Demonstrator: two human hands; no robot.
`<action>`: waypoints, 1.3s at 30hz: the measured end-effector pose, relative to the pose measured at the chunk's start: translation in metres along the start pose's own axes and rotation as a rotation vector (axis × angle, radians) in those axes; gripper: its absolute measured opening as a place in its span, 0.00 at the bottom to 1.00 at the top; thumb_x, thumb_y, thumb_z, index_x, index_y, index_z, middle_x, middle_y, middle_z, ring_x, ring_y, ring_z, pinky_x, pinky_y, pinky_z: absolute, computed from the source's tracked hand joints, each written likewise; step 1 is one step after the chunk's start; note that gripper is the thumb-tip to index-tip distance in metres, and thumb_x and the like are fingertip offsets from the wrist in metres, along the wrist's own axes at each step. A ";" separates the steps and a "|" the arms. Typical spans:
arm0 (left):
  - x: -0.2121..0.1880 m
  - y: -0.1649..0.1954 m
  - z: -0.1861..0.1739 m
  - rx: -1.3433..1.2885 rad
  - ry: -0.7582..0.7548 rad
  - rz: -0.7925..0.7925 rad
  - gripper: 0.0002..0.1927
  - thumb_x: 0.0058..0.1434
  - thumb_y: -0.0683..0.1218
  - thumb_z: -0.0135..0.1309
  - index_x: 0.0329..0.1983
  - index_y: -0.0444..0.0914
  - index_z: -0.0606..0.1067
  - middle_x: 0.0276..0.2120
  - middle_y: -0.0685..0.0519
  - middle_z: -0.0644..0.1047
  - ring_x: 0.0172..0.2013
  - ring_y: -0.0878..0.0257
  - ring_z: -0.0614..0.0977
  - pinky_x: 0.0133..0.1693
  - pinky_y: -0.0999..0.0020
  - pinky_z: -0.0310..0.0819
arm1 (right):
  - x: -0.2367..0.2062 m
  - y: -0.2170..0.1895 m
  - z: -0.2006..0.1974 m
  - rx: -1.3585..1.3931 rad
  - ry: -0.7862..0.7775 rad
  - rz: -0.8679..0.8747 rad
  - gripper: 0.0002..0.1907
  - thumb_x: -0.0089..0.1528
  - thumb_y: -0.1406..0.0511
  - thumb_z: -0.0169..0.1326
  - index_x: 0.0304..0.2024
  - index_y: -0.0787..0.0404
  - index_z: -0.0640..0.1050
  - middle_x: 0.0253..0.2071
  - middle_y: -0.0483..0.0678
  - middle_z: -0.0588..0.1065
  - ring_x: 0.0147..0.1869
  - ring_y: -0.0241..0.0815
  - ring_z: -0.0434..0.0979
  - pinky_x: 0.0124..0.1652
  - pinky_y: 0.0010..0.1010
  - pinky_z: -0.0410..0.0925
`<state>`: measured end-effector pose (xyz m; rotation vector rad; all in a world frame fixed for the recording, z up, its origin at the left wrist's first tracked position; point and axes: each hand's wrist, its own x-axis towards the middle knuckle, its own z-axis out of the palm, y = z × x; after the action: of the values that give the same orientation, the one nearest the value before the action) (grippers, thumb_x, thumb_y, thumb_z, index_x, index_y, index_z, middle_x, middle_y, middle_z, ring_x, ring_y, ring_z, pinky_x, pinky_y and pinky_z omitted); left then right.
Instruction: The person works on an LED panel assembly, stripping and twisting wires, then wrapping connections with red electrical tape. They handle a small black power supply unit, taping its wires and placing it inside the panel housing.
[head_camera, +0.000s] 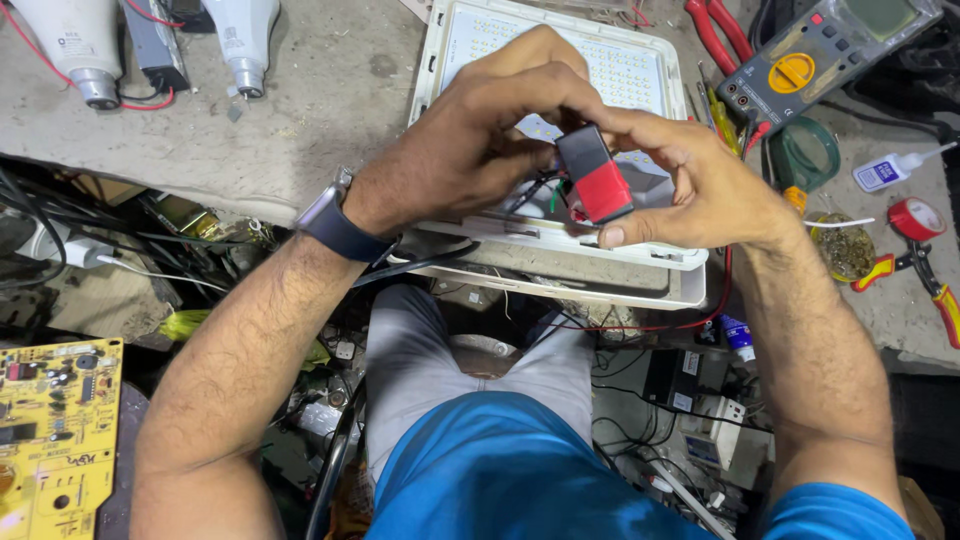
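Head view showed both hands closed on a small red-and-black block (596, 178) above the white LED floodlight panel (640, 70) at the bench edge. The left hand (480, 140) pinched it from above; the right hand (700, 185) cradled it. Thin wires (545, 192) trailed beneath, and a tug could have torn them loose. A slip could have dropped the block onto the LEDs.

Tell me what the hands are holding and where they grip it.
Both hands hold a small red-and-black block above the white LED panel. The right hand pinches its red lower end; the left hand grips its black upper end.
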<state>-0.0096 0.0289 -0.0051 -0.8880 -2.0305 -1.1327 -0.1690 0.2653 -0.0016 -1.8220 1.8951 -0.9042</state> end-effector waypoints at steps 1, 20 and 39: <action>-0.001 -0.001 -0.002 -0.043 0.010 -0.031 0.20 0.59 0.29 0.59 0.52 0.37 0.73 0.46 0.46 0.75 0.49 0.54 0.81 0.52 0.64 0.80 | 0.002 -0.002 -0.001 -0.084 0.014 0.007 0.51 0.48 0.58 0.74 0.70 0.65 0.69 0.57 0.51 0.78 0.61 0.40 0.78 0.61 0.34 0.68; -0.030 0.009 0.000 0.448 -0.112 -0.692 0.09 0.61 0.48 0.60 0.43 0.42 0.83 0.34 0.50 0.84 0.37 0.52 0.86 0.42 0.54 0.77 | 0.022 -0.020 0.011 -0.364 0.001 -0.031 0.45 0.48 0.51 0.72 0.64 0.62 0.76 0.48 0.56 0.78 0.56 0.53 0.78 0.56 0.41 0.68; -0.034 -0.017 0.019 0.643 -0.239 -0.658 0.22 0.53 0.39 0.61 0.50 0.30 0.69 0.24 0.45 0.80 0.32 0.45 0.85 0.32 0.50 0.76 | 0.019 -0.005 0.000 -0.339 -0.077 0.103 0.44 0.48 0.47 0.70 0.61 0.62 0.77 0.44 0.53 0.76 0.50 0.50 0.76 0.47 0.39 0.69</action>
<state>-0.0080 0.0302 -0.0477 -0.0167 -2.7493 -0.5892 -0.1669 0.2468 0.0052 -1.8883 2.1736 -0.4929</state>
